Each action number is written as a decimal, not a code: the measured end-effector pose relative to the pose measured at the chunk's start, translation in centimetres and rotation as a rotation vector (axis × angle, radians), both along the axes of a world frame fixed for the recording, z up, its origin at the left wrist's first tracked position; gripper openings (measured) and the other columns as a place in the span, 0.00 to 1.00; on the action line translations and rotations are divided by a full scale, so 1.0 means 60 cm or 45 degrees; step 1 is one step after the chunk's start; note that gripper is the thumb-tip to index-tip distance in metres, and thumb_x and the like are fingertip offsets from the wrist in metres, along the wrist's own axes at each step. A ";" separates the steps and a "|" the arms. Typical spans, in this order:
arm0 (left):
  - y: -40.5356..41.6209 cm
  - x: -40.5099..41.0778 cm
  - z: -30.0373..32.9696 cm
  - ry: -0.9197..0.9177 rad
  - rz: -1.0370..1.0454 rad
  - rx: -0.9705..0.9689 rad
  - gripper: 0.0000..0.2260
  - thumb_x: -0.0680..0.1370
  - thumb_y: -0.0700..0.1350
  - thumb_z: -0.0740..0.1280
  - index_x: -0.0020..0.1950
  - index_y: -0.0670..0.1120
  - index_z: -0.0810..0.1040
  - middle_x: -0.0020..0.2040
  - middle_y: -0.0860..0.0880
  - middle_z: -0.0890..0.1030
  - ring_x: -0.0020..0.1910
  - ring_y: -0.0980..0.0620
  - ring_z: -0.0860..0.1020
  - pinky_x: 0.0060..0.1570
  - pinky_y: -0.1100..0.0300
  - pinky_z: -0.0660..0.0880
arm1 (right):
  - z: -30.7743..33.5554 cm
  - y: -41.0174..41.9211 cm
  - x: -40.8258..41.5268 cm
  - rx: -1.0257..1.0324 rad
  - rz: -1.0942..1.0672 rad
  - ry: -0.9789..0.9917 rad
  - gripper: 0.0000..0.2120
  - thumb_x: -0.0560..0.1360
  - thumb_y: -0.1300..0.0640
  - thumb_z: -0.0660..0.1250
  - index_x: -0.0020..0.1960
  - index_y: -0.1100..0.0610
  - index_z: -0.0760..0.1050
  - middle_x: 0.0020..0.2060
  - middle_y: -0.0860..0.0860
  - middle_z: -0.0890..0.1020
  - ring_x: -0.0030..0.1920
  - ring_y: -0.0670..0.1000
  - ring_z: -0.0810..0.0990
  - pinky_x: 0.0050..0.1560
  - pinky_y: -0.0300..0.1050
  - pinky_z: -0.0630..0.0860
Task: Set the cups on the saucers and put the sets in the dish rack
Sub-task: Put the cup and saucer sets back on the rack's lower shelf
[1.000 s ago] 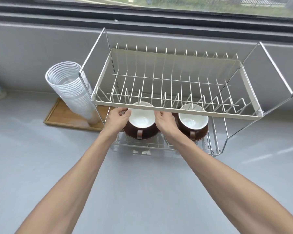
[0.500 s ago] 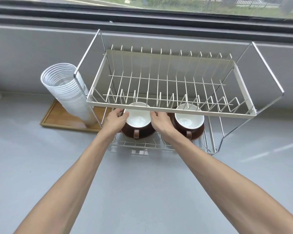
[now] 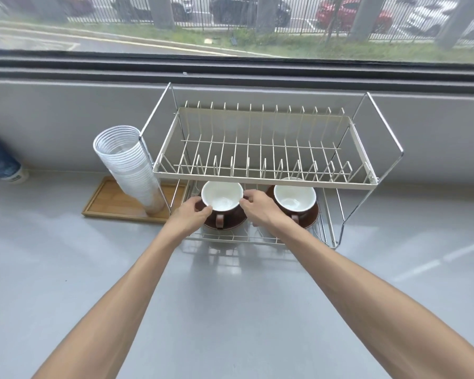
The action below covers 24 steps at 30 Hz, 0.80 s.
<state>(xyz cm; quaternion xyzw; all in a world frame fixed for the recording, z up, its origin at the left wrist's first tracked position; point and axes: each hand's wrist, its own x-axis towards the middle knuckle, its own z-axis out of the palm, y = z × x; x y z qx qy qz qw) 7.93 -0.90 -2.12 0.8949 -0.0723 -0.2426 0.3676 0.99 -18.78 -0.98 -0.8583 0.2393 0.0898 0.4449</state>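
Observation:
Two brown cups with white insides stand on brown saucers on the lower shelf of a two-tier wire dish rack (image 3: pixel 263 175). The left cup (image 3: pixel 221 196) sits on its saucer (image 3: pixel 230 224) with its handle toward me. My left hand (image 3: pixel 190 216) touches the left side of this set, and my right hand (image 3: pixel 257 207) touches its right side by the cup rim; both have curled fingers. The right cup (image 3: pixel 294 197) rests on its saucer (image 3: pixel 311 216), untouched. The upper tier holds nothing.
A tall stack of clear plastic cups (image 3: pixel 130 165) leans on a wooden tray (image 3: pixel 107 203) just left of the rack. A blue-labelled container (image 3: pixel 0 162) lies at the far left. The grey counter (image 3: pixel 230 296) spreads in front; a wall and window stand behind.
The view has tilted up, showing the window. Both hands have drawn back slightly toward me from under the upper tier, still at the left cup set.

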 end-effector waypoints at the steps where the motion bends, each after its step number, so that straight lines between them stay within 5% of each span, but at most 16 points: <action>1: 0.003 -0.009 0.005 -0.013 -0.037 0.039 0.24 0.80 0.55 0.63 0.75 0.51 0.70 0.68 0.47 0.77 0.61 0.47 0.77 0.63 0.49 0.76 | 0.006 0.001 -0.009 -0.017 0.019 0.003 0.23 0.79 0.53 0.55 0.73 0.57 0.70 0.54 0.55 0.78 0.51 0.53 0.73 0.60 0.54 0.76; 5: 0.011 -0.040 0.027 -0.046 -0.198 0.222 0.21 0.80 0.56 0.62 0.72 0.52 0.74 0.64 0.47 0.81 0.63 0.44 0.79 0.60 0.52 0.75 | 0.031 0.006 -0.054 -0.078 0.126 -0.027 0.18 0.79 0.56 0.57 0.63 0.61 0.78 0.58 0.58 0.83 0.52 0.60 0.81 0.54 0.51 0.78; 9: -0.001 -0.069 0.047 -0.169 -0.420 0.377 0.21 0.81 0.57 0.61 0.72 0.53 0.73 0.62 0.49 0.82 0.62 0.47 0.79 0.59 0.54 0.74 | 0.045 0.003 -0.093 -0.301 0.309 0.108 0.19 0.80 0.52 0.57 0.68 0.53 0.76 0.64 0.57 0.80 0.65 0.59 0.77 0.66 0.53 0.73; 15: -0.056 -0.112 0.067 -0.546 -0.715 0.700 0.23 0.81 0.58 0.59 0.76 0.55 0.68 0.68 0.48 0.79 0.66 0.43 0.77 0.59 0.49 0.76 | 0.032 -0.027 -0.140 -0.957 0.368 -0.029 0.17 0.82 0.49 0.55 0.65 0.56 0.72 0.58 0.57 0.78 0.60 0.63 0.76 0.52 0.56 0.74; 19: -0.100 -0.131 0.068 -0.792 -0.670 0.577 0.22 0.82 0.57 0.59 0.75 0.52 0.67 0.67 0.48 0.76 0.65 0.42 0.75 0.55 0.47 0.76 | 0.017 -0.066 -0.152 -1.115 0.256 -0.193 0.18 0.81 0.48 0.58 0.68 0.55 0.69 0.66 0.57 0.73 0.66 0.60 0.71 0.56 0.55 0.71; 24: -0.148 -0.135 0.048 -0.777 -0.518 0.384 0.25 0.83 0.58 0.57 0.79 0.53 0.62 0.77 0.46 0.68 0.74 0.45 0.68 0.64 0.46 0.71 | 0.006 -0.111 -0.162 -1.181 0.103 -0.304 0.22 0.81 0.45 0.59 0.71 0.53 0.68 0.66 0.55 0.73 0.68 0.58 0.69 0.59 0.52 0.69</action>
